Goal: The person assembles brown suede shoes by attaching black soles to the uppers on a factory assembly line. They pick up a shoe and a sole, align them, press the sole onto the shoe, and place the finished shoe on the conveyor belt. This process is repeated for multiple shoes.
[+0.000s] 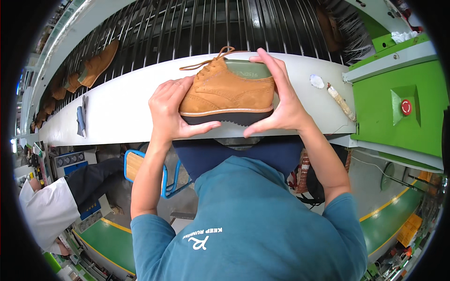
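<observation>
A tan lace-up shoe (234,91) with a black ridged sole lies on its side over the white work ledge, the sole towards me. Its toe points left, and a green shoe last (248,69) fills the ankle opening. Brown laces trail from the top towards the far side. My left hand (169,110) grips the toe end, thumb stretched under the sole. Around the heel end, my right hand (285,100) is wrapped, its thumb against the sole edge and its forefinger reaching past the far side.
Beyond the white ledge (126,105) runs a roller conveyor (206,33) carrying several tan shoes (98,65) at the left. A dark-handled tool (81,117) lies on the ledge. A taped stick (341,102) rests near a green machine with a red button (406,107). Another person (51,210) is at left.
</observation>
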Tool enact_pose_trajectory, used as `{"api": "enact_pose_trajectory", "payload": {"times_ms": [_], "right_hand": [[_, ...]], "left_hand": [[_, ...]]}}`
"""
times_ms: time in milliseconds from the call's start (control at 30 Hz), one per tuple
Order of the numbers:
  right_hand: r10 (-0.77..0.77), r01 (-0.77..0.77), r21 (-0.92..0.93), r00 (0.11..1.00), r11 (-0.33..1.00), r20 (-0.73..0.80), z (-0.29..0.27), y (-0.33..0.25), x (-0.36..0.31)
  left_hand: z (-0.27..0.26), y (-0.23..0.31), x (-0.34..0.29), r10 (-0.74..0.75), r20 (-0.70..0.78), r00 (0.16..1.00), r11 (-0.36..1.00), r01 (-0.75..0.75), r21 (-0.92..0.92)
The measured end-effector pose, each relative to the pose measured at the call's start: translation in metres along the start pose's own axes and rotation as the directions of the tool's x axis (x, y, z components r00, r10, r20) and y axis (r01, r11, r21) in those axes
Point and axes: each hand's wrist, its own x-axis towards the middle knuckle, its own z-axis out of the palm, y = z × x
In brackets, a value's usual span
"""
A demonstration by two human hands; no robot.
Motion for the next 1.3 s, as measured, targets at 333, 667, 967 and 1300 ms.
{"api": "enact_pose_trajectory", "payload": {"times_ms": [333,667,967,1300], "right_hand": [[0.018,-0.024,0.129,0.999,0.991,0.044,0.012,-0.029,0.025],[-0.141,0.141,-0.009,0.979,0.99,-0.146,0.03,-0.05,0.024],[-0.338,0.315,-0.123,0.867,0.941,-0.367,0.021,-0.093,0.085],[-0.811,0.449,-0.715,0.509,0.536,-0.288,0.066,-0.145,0.432]], "left_hand": [[-0.002,-0.047,-0.024,-0.206,0.033,0.978,0.904,0.203,-0.377],[-0.017,-0.046,-0.041,-0.336,-0.108,0.936,0.789,0.217,-0.575],[-0.045,-0.11,-0.129,-0.707,-0.315,0.633,0.707,0.645,-0.291],[-0.045,-0.11,-0.124,-0.505,-0.34,0.793,0.851,0.523,-0.046]]}}
